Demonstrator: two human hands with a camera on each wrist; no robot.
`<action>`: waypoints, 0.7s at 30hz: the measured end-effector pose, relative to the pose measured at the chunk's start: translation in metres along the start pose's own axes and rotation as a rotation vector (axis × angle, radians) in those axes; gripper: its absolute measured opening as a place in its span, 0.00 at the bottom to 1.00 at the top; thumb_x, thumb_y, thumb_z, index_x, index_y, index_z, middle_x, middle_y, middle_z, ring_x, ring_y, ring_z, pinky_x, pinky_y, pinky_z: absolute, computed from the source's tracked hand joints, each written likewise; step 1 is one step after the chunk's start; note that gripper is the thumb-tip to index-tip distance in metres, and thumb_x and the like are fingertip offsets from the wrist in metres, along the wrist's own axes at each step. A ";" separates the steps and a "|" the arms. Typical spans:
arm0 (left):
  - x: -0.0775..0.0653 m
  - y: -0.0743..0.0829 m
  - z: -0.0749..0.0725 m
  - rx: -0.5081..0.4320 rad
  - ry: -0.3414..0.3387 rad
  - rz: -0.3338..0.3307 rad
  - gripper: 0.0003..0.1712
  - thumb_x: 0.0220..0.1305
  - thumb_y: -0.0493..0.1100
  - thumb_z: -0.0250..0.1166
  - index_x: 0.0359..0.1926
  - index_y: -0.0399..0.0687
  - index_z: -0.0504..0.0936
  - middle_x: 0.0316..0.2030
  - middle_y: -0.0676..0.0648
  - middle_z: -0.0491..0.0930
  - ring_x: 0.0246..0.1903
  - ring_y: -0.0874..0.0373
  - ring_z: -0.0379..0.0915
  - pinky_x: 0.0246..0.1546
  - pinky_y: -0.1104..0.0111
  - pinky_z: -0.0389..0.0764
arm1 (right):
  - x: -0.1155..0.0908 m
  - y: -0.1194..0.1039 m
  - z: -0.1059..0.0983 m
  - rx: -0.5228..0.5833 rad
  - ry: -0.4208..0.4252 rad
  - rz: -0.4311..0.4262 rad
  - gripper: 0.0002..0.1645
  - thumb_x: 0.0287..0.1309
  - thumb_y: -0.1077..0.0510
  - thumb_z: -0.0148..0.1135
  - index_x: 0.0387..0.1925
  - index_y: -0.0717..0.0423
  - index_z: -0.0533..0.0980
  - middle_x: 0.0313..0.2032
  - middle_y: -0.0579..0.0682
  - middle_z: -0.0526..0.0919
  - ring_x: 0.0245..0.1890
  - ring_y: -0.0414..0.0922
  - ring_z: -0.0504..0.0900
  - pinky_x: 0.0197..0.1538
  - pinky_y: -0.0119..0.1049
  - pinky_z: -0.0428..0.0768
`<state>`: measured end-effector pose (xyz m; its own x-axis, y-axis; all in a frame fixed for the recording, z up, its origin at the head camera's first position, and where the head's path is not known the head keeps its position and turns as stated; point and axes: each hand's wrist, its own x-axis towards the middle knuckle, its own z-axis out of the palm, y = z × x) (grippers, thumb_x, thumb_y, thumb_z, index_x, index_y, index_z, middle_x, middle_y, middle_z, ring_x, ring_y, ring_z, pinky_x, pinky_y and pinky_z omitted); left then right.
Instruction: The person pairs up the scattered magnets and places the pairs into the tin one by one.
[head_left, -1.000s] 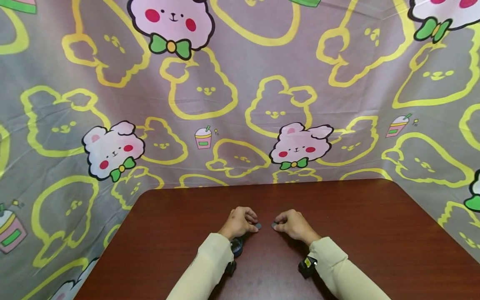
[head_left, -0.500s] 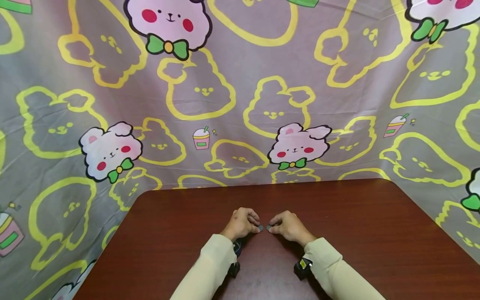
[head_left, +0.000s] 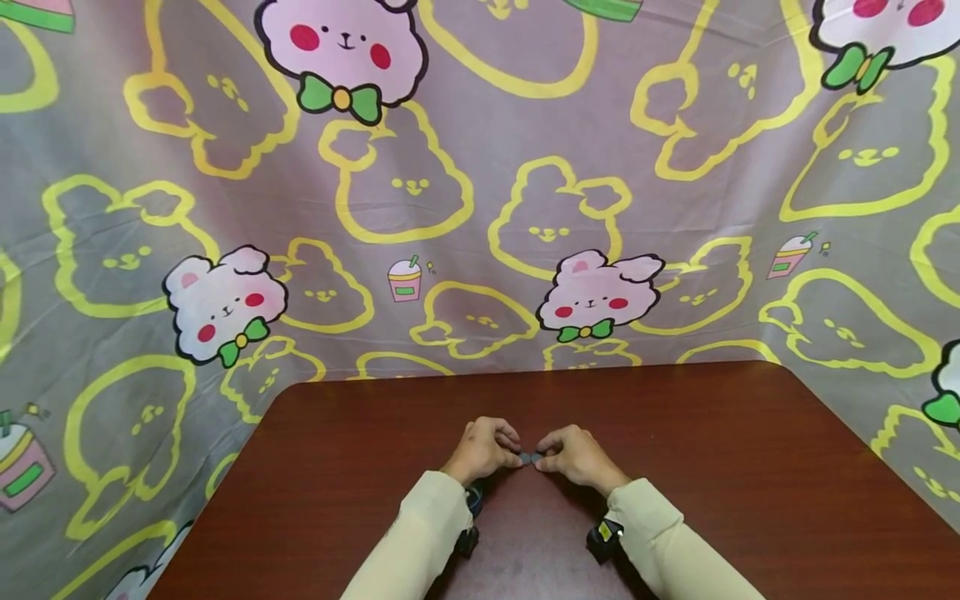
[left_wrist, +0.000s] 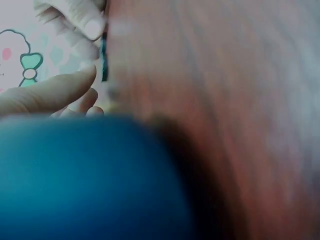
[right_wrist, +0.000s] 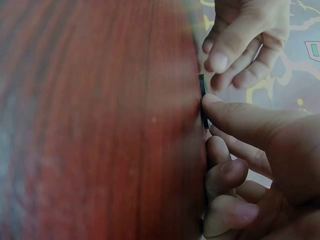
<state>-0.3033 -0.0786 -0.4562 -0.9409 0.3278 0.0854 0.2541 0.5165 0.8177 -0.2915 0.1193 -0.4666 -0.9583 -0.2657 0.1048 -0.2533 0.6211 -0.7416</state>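
Two small dark grey discs lie edge to edge on the brown table (head_left: pixel 675 467) in the head view. My left hand (head_left: pixel 480 448) holds the left disc (head_left: pixel 525 458) between thumb and fingers. Opposite it, my right hand (head_left: pixel 579 454) pinches the right disc (head_left: pixel 536 457), with the other fingers loosely bent. From the right wrist view, the discs show edge-on as a thin dark strip (right_wrist: pixel 203 85) low against the tabletop, the right thumb (right_wrist: pixel 235 112) on it. The left wrist view shows that strip (left_wrist: pixel 104 57) between both hands' fingertips, the left thumb (left_wrist: pixel 60 90) close beside it.
A patterned cloth (head_left: pixel 450 192) with cartoon bunnies hangs behind and beside the table. Black wrist cameras (head_left: pixel 467 542) sit at the cuffs. A dark round thing with a blue edge (head_left: pixel 474 500) is by the left wrist; a blurred blue shape (left_wrist: pixel 85 175) fills the lower left wrist view.
Both hands have moved toward each other across the tabletop, the right one moving left and the left one slightly right. The gap between the two discs has closed.
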 end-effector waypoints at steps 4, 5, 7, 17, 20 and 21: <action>-0.006 -0.003 -0.013 0.006 0.006 0.019 0.14 0.47 0.31 0.79 0.36 0.37 0.86 0.31 0.47 0.88 0.32 0.60 0.83 0.35 0.70 0.83 | -0.001 -0.001 0.000 0.012 -0.012 0.011 0.12 0.45 0.65 0.79 0.34 0.61 0.86 0.25 0.44 0.83 0.27 0.39 0.77 0.31 0.32 0.76; -0.008 -0.004 -0.016 0.004 0.005 0.018 0.14 0.47 0.31 0.79 0.37 0.37 0.86 0.32 0.47 0.88 0.33 0.59 0.83 0.36 0.69 0.83 | -0.001 -0.001 0.000 0.012 -0.014 0.009 0.12 0.45 0.65 0.79 0.34 0.61 0.86 0.25 0.44 0.83 0.27 0.39 0.77 0.30 0.32 0.76; -0.012 -0.007 -0.023 0.002 0.000 0.016 0.15 0.49 0.34 0.79 0.39 0.37 0.85 0.33 0.47 0.87 0.36 0.57 0.83 0.38 0.66 0.83 | -0.001 -0.001 0.000 0.012 -0.014 0.007 0.12 0.45 0.65 0.79 0.34 0.61 0.86 0.25 0.44 0.83 0.27 0.38 0.77 0.30 0.31 0.76; -0.038 -0.024 -0.051 -0.038 -0.072 0.006 0.25 0.55 0.42 0.78 0.50 0.35 0.81 0.44 0.44 0.85 0.45 0.51 0.82 0.44 0.61 0.83 | -0.002 -0.004 -0.002 0.021 -0.032 -0.002 0.12 0.45 0.64 0.79 0.34 0.62 0.86 0.25 0.45 0.83 0.27 0.39 0.76 0.29 0.31 0.75; -0.046 -0.027 -0.057 -0.052 -0.103 0.018 0.28 0.55 0.43 0.78 0.53 0.34 0.80 0.47 0.41 0.84 0.47 0.48 0.81 0.47 0.58 0.83 | -0.001 -0.003 -0.002 0.024 -0.037 -0.006 0.12 0.45 0.64 0.79 0.35 0.63 0.86 0.25 0.45 0.83 0.27 0.39 0.76 0.29 0.31 0.74; -0.048 -0.028 -0.059 -0.055 -0.112 0.019 0.29 0.55 0.43 0.78 0.54 0.33 0.80 0.48 0.41 0.84 0.48 0.47 0.80 0.48 0.58 0.83 | -0.001 -0.003 -0.002 0.027 -0.039 -0.004 0.12 0.45 0.65 0.79 0.35 0.63 0.86 0.25 0.45 0.83 0.27 0.39 0.76 0.29 0.31 0.74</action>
<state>-0.2783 -0.1560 -0.4494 -0.9043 0.4251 0.0389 0.2556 0.4662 0.8469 -0.2901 0.1194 -0.4632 -0.9515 -0.2965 0.0821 -0.2526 0.6005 -0.7587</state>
